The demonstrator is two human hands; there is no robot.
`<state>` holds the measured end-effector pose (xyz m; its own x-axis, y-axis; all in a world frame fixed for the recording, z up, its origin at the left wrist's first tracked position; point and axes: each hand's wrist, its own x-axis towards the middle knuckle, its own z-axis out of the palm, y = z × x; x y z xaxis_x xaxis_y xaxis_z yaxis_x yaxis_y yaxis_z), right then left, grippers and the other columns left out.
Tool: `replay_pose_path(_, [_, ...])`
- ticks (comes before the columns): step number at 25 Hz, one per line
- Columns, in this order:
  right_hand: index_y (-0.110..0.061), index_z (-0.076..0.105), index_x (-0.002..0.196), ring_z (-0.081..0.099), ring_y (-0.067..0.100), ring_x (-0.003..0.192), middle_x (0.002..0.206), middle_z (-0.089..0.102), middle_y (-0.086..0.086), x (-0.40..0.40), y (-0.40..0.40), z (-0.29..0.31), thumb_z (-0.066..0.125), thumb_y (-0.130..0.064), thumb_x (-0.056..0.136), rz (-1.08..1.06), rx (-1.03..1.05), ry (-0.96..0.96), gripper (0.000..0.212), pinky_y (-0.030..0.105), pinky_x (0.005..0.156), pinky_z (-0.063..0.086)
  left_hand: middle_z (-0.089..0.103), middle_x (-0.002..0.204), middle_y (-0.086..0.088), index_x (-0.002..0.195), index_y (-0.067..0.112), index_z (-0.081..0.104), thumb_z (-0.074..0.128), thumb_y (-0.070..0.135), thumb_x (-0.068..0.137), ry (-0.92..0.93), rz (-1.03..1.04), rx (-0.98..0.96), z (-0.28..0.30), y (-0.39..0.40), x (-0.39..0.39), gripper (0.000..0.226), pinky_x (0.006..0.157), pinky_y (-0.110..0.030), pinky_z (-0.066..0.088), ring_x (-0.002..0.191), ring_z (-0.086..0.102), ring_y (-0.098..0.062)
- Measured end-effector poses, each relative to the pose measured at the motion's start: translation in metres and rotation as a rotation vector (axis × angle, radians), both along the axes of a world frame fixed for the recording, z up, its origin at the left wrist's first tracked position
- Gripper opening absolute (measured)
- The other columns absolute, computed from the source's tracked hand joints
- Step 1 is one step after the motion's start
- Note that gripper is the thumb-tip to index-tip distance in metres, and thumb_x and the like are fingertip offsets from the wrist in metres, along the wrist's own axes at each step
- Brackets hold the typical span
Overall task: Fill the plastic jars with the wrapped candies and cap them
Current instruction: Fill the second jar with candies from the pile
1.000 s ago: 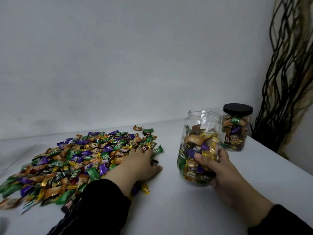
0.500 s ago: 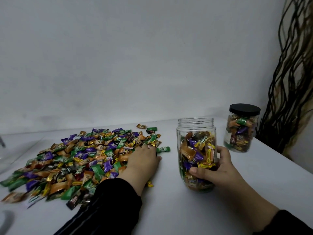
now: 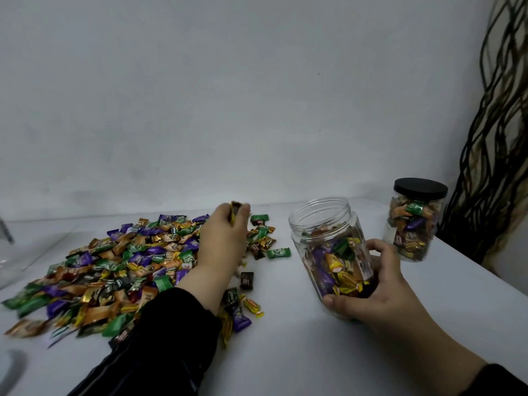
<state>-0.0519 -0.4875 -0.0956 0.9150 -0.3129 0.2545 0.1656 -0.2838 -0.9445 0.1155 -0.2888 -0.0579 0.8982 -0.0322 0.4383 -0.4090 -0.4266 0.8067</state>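
A person sits at a white surface. Their left hand is raised over a wide heap of wrapped candies, its grip closed on a few pieces (one dark wrapper shows between the fingers). Their right hand wraps around an open plastic jar, tilted toward the heap and about half full of candies. Behind it, near a dark patterned curtain, stands a second filled jar with a black lid.
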Motion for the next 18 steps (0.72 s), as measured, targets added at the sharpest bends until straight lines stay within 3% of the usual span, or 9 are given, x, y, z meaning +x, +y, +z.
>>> replay_pose_path(2, [-0.070, 0.031, 0.104, 0.069, 0.009, 0.097, 0.120, 0.059, -0.010, -0.001, 0.002, 0.003, 0.099, -0.029, 0.049, 0.003, -0.087, -0.008, 0.096, 0.027, 0.083, 0.057, 0.045, 0.057, 0.005, 0.074, 0.015, 0.050, 0.052, 0.045, 0.098, 0.114, -0.056, -0.453, 0.023, -0.006, -0.014, 0.039, 0.052, -0.028, 0.039, 0.050, 0.042, -0.015])
replay_pose_path(4, [-0.069, 0.029, 0.103, 0.067, -0.002, 0.092, 0.117, 0.058, -0.015, -0.002, 0.004, 0.005, 0.098, -0.027, 0.052, 0.014, -0.158, 0.003, 0.096, 0.013, 0.073, 0.054, 0.042, 0.059, 0.002, 0.078, 0.015, 0.049, 0.053, 0.042, 0.099, 0.257, -0.177, -0.852, 0.045, -0.011, -0.029, 0.035, 0.044, -0.025, 0.036, 0.050, 0.038, -0.015])
replay_pose_path(7, [-0.066, 0.027, 0.111, 0.064, -0.006, 0.092, 0.113, 0.053, -0.022, -0.005, 0.010, 0.005, 0.098, -0.032, 0.053, 0.014, -0.250, 0.025, 0.098, 0.012, 0.071, 0.053, 0.040, 0.058, 0.002, 0.077, 0.016, 0.049, 0.054, 0.043, 0.099, 0.324, -0.260, -1.094, 0.067, -0.015, -0.048, 0.035, 0.040, -0.023, 0.030, 0.049, 0.037, -0.014])
replay_pose_path(10, [-0.065, 0.028, 0.115, 0.063, -0.005, 0.095, 0.116, 0.052, -0.023, -0.005, 0.014, 0.004, 0.097, -0.033, 0.053, 0.043, -0.319, 0.011, 0.098, 0.016, 0.074, 0.055, 0.040, 0.055, 0.003, 0.077, 0.016, 0.048, 0.051, 0.042, 0.100, 0.173, -0.288, -1.053, 0.070, -0.021, -0.063, 0.035, 0.044, -0.026, 0.032, 0.048, 0.037, -0.013])
replay_pose_path(12, [-0.065, 0.030, 0.115, 0.063, -0.005, 0.096, 0.117, 0.052, -0.022, -0.005, 0.015, 0.003, 0.097, -0.029, 0.054, 0.058, -0.312, 0.000, 0.097, 0.015, 0.074, 0.055, 0.042, 0.054, 0.005, 0.077, 0.015, 0.047, 0.049, 0.038, 0.102, 0.090, -0.333, -0.919, 0.064, -0.027, -0.067, 0.034, 0.048, -0.028, 0.034, 0.050, 0.038, -0.011])
replay_pose_path(15, [-0.065, 0.030, 0.114, 0.063, -0.005, 0.097, 0.119, 0.051, -0.022, -0.004, 0.015, 0.003, 0.097, -0.026, 0.055, 0.055, -0.302, 0.008, 0.097, 0.015, 0.076, 0.055, 0.046, 0.061, 0.004, 0.076, 0.018, 0.049, 0.049, 0.043, 0.101, 0.038, -0.350, -0.546, 0.054, -0.031, -0.066, 0.035, 0.056, -0.032, 0.037, 0.057, 0.043, -0.013])
replay_pose_path(18, [-0.066, 0.031, 0.111, 0.065, -0.001, 0.096, 0.118, 0.053, -0.020, -0.002, 0.012, 0.001, 0.097, -0.024, 0.055, 0.042, -0.240, 0.025, 0.097, 0.017, 0.076, 0.056, 0.048, 0.061, 0.011, 0.079, 0.014, 0.056, 0.049, 0.037, 0.101, 0.002, -0.362, -0.256, 0.054, -0.031, -0.066, 0.033, 0.057, -0.022, 0.037, 0.058, 0.045, -0.007])
